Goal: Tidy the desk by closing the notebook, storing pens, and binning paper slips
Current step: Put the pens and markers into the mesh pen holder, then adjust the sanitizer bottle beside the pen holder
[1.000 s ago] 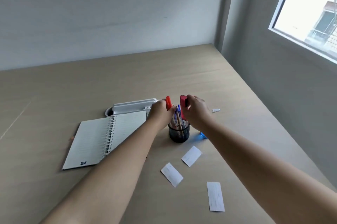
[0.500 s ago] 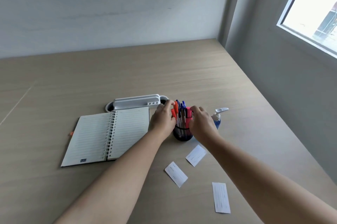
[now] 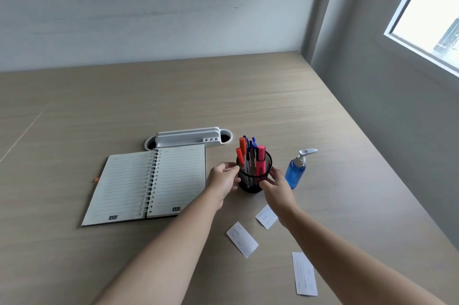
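A black mesh pen cup (image 3: 253, 180) stands mid-desk, holding several pens and markers (image 3: 249, 155) upright, orange, blue and pink. My left hand (image 3: 223, 178) sits just left of the cup, fingers loosely apart and empty, fingertips near the rim. My right hand (image 3: 274, 186) is at the cup's lower right side, fingers spread and holding nothing. A spiral notebook (image 3: 149, 183) lies open flat to the left. Three white paper slips lie in front of the cup: one (image 3: 266, 216) partly under my right wrist, one (image 3: 242, 239) in the middle, one (image 3: 304, 273) nearest me.
A blue pump bottle (image 3: 295, 172) stands right of the cup, close to my right hand. A white desk cable tray (image 3: 188, 139) sits behind the notebook. Walls bound the desk at the back and right, with a window at upper right.
Both hands have let go of the orange and pink markers, which now stand in the cup. The hands have dropped down to the cup's sides.
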`<control>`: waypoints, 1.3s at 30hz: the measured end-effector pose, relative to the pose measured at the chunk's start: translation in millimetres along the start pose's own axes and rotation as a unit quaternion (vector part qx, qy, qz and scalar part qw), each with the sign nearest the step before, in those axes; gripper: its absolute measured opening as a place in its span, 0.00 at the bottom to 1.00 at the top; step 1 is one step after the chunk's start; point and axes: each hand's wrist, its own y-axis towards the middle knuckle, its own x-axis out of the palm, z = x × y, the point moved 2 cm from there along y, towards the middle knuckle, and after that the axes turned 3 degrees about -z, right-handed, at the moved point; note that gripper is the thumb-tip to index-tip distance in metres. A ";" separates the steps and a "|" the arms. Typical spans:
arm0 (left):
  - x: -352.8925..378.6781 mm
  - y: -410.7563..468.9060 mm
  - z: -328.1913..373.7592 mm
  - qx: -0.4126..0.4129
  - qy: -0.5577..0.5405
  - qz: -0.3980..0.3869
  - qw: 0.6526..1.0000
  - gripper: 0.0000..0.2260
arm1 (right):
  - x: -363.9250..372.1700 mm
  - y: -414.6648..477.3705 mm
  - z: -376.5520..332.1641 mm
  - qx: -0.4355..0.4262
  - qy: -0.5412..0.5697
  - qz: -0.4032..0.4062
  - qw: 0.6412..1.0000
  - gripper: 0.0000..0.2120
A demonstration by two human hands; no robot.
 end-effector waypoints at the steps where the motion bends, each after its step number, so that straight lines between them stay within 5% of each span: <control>1: -0.3 1.7 -1.0 0.004 -0.009 0.002 1.000 0.07 | 0.6 3.3 -0.4 -0.008 0.003 -0.002 1.000 0.25; 20: -48.6 71.6 36.0 0.060 0.016 0.082 0.995 0.12 | 55.5 96.4 -48.0 -0.044 -0.151 -0.060 0.986 0.20; 24: -45.6 57.2 24.1 0.060 0.031 0.096 0.993 0.07 | 47.4 80.0 -39.7 -0.056 -0.171 -0.066 0.981 0.26; 27: -38.5 35.2 8.7 0.046 0.061 0.104 0.992 0.05 | 29.9 56.8 -20.9 -0.060 -0.178 -0.074 0.979 0.21; 39: 56.9 -19.7 40.5 0.192 0.269 -0.040 0.943 0.04 | -113.7 16.5 42.6 -0.024 -0.246 0.036 0.968 0.10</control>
